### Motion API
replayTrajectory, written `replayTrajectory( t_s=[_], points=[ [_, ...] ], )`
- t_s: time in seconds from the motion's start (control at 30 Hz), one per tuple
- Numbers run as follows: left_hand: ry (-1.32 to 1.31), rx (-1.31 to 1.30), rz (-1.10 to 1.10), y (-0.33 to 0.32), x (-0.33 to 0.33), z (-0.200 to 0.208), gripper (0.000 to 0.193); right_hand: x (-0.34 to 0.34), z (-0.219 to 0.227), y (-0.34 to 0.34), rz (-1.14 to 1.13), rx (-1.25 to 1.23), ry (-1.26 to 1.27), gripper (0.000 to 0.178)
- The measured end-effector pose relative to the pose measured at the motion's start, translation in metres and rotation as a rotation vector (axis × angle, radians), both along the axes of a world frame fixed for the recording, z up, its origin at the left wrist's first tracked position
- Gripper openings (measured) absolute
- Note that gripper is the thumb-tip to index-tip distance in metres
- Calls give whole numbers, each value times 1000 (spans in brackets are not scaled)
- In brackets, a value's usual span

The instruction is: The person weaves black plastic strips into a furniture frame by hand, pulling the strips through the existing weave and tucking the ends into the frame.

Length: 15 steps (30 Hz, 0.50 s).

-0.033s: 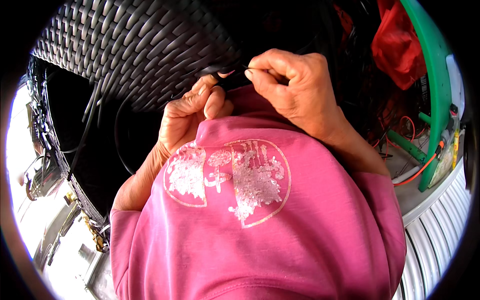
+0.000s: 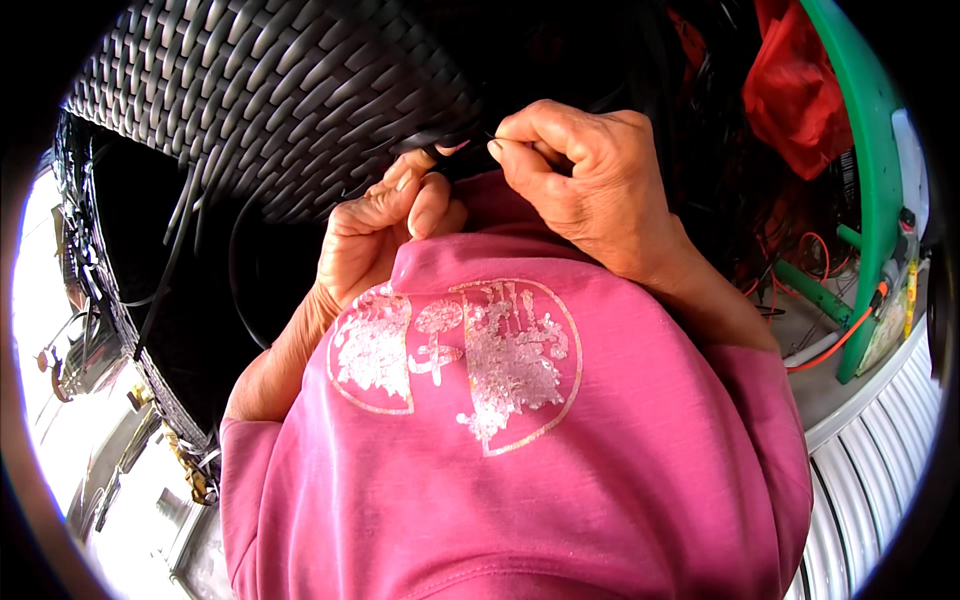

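A dark grey woven panel [image 2: 270,90] of flat plastic strips fills the upper left. At its lower right edge my left hand [image 2: 390,205] is closed, its fingers curled, with a black strand [image 2: 432,137] crossing at the fingertips. My right hand [image 2: 590,185] is a short way to the right, thumb and forefinger pinched together. The tip of a thin dark strand shows at that pinch; the rest is lost against the black background. Whether both hands hold one and the same strand I cannot tell.
Loose strip ends [image 2: 190,190] hang from the panel's lower edge. A black bundle of strips [image 2: 120,270] borders the left side. At right are a red plastic bag [image 2: 800,95], a curved green frame [image 2: 855,130], orange wires [image 2: 830,355] and a ribbed pale surface [image 2: 880,440].
My right hand has shifted very slightly, still pinched. My left hand and the woven panel look the same.
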<state>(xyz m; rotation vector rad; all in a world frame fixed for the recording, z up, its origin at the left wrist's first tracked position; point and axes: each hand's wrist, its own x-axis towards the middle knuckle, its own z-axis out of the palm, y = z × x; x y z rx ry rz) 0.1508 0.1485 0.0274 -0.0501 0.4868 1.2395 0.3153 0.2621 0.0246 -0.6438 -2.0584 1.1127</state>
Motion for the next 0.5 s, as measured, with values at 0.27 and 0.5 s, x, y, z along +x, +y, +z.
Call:
replayTrajectory(
  t_s=[0.27,0.5],
  points=[
    [-3,39,-9,-2,-1,-5,41,2,10,13,33,-286,-133,10],
    [-66,72,-22,-1,-2,-6,45,-3,13,5,-25,52,-188,12]
  ],
)
